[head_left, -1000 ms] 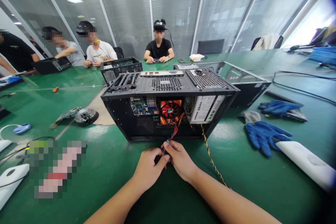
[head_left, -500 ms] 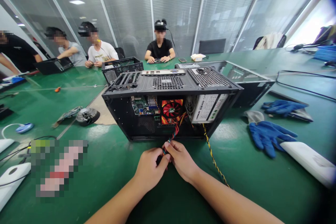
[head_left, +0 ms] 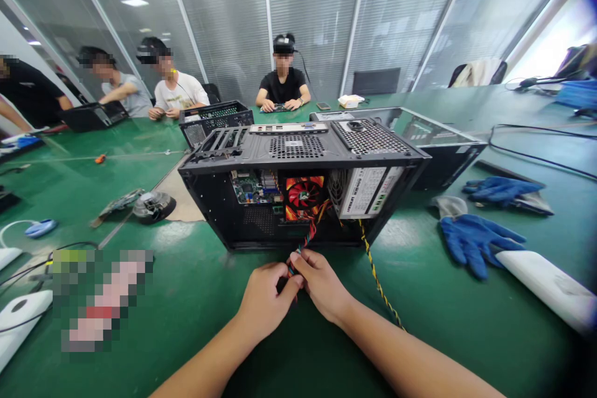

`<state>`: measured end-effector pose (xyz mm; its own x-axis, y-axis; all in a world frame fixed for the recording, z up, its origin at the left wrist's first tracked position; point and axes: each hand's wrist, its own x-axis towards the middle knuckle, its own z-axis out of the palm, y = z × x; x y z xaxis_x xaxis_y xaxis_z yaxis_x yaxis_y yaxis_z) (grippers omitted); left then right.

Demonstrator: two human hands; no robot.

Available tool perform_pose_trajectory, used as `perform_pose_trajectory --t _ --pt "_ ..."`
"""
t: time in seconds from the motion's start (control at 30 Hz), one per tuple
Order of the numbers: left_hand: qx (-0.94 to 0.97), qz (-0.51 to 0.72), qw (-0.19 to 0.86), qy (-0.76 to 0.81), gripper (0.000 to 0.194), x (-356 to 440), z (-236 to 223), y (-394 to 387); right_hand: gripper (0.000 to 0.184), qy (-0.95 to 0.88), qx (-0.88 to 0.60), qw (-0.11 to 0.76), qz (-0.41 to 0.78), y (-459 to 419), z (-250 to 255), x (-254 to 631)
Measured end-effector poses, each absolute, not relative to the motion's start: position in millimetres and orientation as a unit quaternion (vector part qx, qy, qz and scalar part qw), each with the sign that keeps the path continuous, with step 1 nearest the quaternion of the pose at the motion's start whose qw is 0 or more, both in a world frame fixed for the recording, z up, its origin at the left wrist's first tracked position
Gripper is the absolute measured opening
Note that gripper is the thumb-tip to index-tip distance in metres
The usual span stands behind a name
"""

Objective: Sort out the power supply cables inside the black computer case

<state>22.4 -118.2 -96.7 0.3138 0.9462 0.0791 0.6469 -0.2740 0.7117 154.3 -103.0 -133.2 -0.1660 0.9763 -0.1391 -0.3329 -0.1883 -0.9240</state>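
red and blue wires (head_left: pixel 309 236) come out of the black box (head_left: pixel 280 166) on the green table (head_left: pixel 186 298). my left hand (head_left: pixel 265 298) and my right hand (head_left: pixel 323 283) are close together, both pinching the wires just in front of the box.
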Motion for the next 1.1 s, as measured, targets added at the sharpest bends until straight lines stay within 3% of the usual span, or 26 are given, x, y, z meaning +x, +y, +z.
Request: perform_pose_trajectory --t 0.17,0.33,0.87,1.1 --pt "0.742 0.254 0.334 0.522 0.029 22.5 -93.0 -118.5 0.037 -0.386 -0.412 0.496 0.66 -103.2 -134.5 154.3" --pt "0.746 0.262 0.288 0.541 0.021 22.5 -98.9 -115.6 0.039 -0.398 -0.408 0.501 0.651 -104.0 -130.4 154.3" --pt "0.768 0.264 0.228 0.538 0.022 22.5 -101.6 -117.2 0.037 -0.404 -0.41 0.496 0.65 -104.0 -129.0 154.5" --pt "0.758 0.26 0.31 0.511 0.029 22.5 -94.5 -119.0 0.036 -0.4 -0.412 0.495 0.652 -103.5 -133.9 154.2"
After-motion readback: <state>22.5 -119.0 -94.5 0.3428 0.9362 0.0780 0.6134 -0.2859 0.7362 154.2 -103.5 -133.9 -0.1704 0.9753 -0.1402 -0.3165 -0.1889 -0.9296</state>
